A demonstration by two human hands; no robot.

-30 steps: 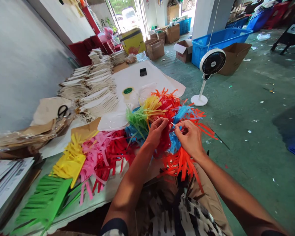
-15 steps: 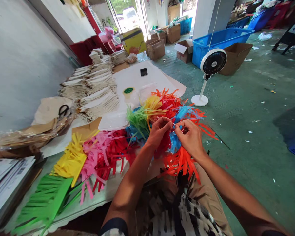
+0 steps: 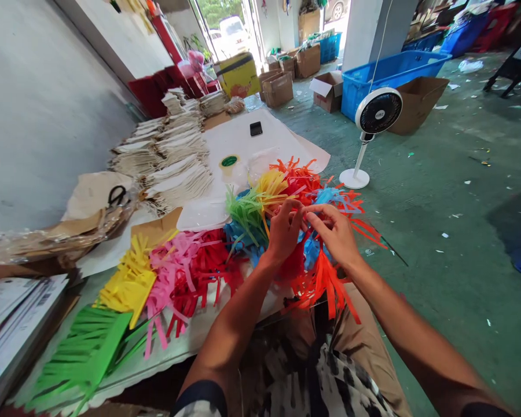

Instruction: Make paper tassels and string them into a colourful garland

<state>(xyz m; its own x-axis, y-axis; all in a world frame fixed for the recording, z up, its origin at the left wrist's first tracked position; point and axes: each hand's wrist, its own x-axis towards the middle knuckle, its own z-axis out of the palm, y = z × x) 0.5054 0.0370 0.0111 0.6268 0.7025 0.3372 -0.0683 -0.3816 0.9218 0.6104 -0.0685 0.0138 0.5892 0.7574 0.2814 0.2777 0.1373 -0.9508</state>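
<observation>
A bunch of fringed paper tassels (image 3: 286, 185) in orange, blue, yellow and green sits at the table's near edge, partly over my lap. My left hand (image 3: 283, 230) and my right hand (image 3: 335, 233) meet at the middle of the bunch, fingers curled and pinched among the red and blue strips. What they pinch is too small to make out. Orange strips (image 3: 325, 285) hang down below my right wrist. Flat fringed sheets lie to the left: red (image 3: 208, 260), pink (image 3: 167, 278), yellow (image 3: 128, 281) and green (image 3: 84, 353).
Stacks of cream cloth bags (image 3: 173, 156) line the wall side, with black scissors (image 3: 116, 196), a green tape roll (image 3: 228, 161) and a black phone (image 3: 256, 128) on the white table cover. A white standing fan (image 3: 371, 124), blue crates (image 3: 388, 72) and cardboard boxes (image 3: 327, 90) stand on the green floor.
Both hands have lifted slightly and pushed further into the tassel bunch. The small white strip seen between the fingers a second ago is out of sight.
</observation>
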